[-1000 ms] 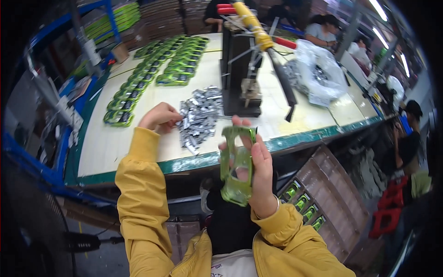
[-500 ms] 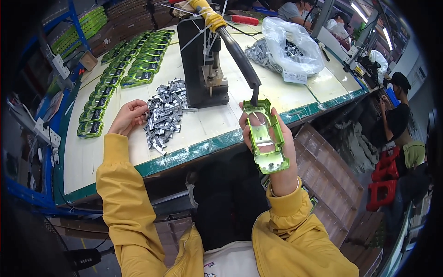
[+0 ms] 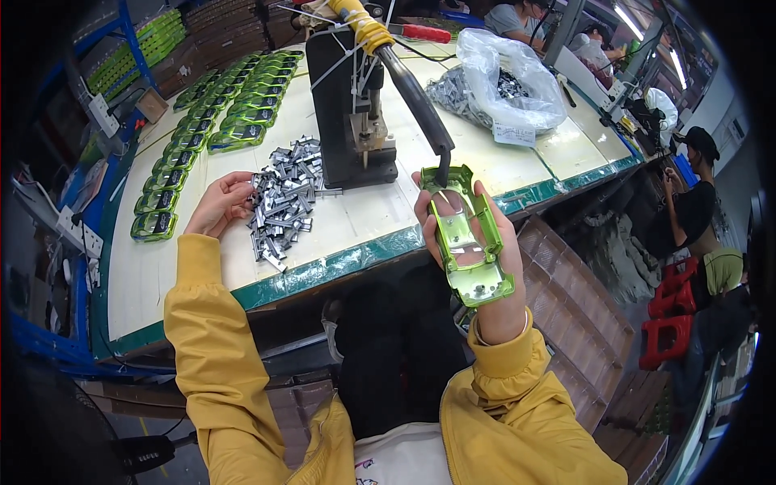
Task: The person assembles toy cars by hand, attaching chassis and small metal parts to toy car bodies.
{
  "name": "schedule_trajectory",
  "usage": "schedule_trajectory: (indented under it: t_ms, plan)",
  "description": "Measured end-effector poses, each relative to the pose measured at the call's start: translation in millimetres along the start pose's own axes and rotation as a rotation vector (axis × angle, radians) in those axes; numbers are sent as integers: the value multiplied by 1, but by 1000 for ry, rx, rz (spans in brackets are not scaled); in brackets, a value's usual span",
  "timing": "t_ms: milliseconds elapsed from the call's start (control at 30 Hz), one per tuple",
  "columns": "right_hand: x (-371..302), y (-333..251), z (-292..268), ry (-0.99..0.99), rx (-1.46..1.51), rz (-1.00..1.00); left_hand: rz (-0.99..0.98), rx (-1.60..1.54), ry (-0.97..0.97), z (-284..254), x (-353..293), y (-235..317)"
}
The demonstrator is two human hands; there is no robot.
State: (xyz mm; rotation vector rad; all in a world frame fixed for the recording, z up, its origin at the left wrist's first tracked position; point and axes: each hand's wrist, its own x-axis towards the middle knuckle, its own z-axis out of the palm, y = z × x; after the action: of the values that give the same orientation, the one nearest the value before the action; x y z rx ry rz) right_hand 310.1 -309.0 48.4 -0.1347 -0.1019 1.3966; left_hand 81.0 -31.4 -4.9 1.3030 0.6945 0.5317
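Observation:
In my right hand (image 3: pixel 511 259) rests a translucent green toy car body shell (image 3: pixel 477 279), hollow side up, with my fingers and thumb around its sides. The black tip of the press lever (image 3: pixel 428 121) comes down in front of the shell's far end; whether they touch I cannot tell. My left hand (image 3: pixel 222 204) is at the left edge of a pile of small grey metallic parts (image 3: pixel 283 202), its thumb and fingertips pinched together. What sits between those fingertips is hidden. Behind the pile stands the black bench press (image 3: pixel 339 105).
Rows of finished-looking green car shells (image 3: pixel 246 133) line the left of the table (image 3: pixel 339 234). A clear plastic bag (image 3: pixel 533 97) of grey parts lies at the back right. Below the table edge leans a brown compartmented tray (image 3: pixel 566 315). Red stools (image 3: pixel 669 323) and a person (image 3: pixel 695 194) are farther right.
The green shell has moved slightly right and turned a little in my right hand. My left hand stays pinched at the pile. The whole view has shifted slightly.

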Motion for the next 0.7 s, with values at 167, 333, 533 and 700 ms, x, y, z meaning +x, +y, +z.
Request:
schedule_trajectory:
  t_ms: [167,333,533,700]
  plan:
    - [0,-2,0,-2,5,7,-9,7,13,2,0,1]
    - [-2,-2,1,-28,86,50,1,12,12,0,2,0]
    - [-1,-4,0,-45,128,64,4,18,5,0,1,0]
    - [-1,-5,-1,-36,119,55,-3,10,-9,-1,2,-1]
